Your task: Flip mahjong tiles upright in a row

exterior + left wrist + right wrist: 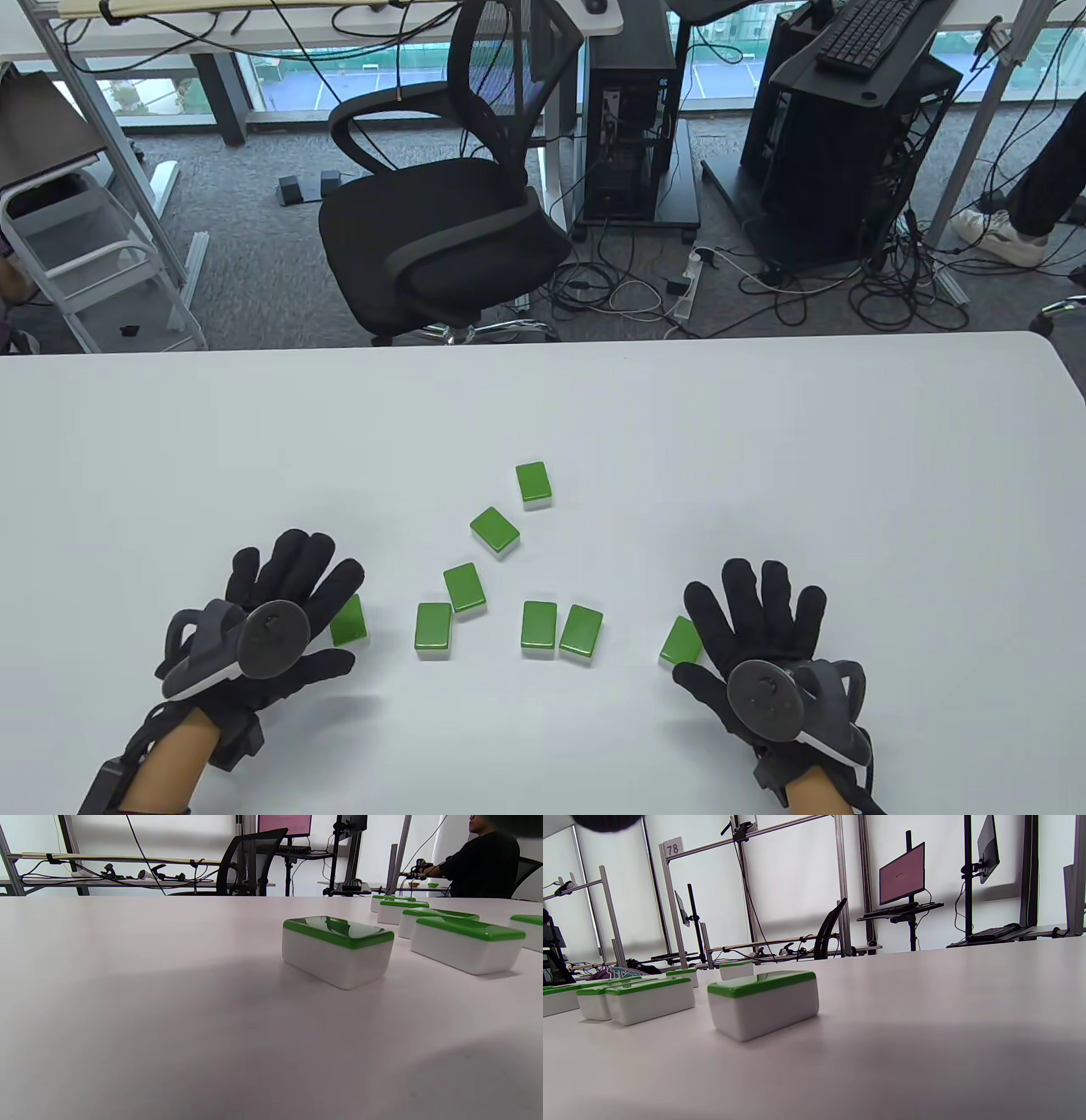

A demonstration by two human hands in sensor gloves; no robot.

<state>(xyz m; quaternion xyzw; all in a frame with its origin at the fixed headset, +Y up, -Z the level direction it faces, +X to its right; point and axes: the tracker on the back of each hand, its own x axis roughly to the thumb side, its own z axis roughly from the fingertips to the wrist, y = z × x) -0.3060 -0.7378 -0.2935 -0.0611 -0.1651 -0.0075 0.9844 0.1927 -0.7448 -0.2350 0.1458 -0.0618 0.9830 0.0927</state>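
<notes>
Several mahjong tiles with green backs and white bodies lie flat, green side up, scattered on the white table (764, 441). My left hand (288, 594) lies spread, fingers apart, over the table; the leftmost tile (349, 621) pokes out from under its fingers and shows close in the left wrist view (337, 950). My right hand (755, 620) lies spread too; the rightmost tile (680, 641) sits at its thumb side and shows in the right wrist view (763, 1003). Other tiles (539, 628) lie between the hands. Neither hand holds a tile.
Two tiles (534, 484) lie farther back toward the table's middle. Beyond the far table edge stand a black office chair (441, 229) and computer towers (848, 144) on the floor.
</notes>
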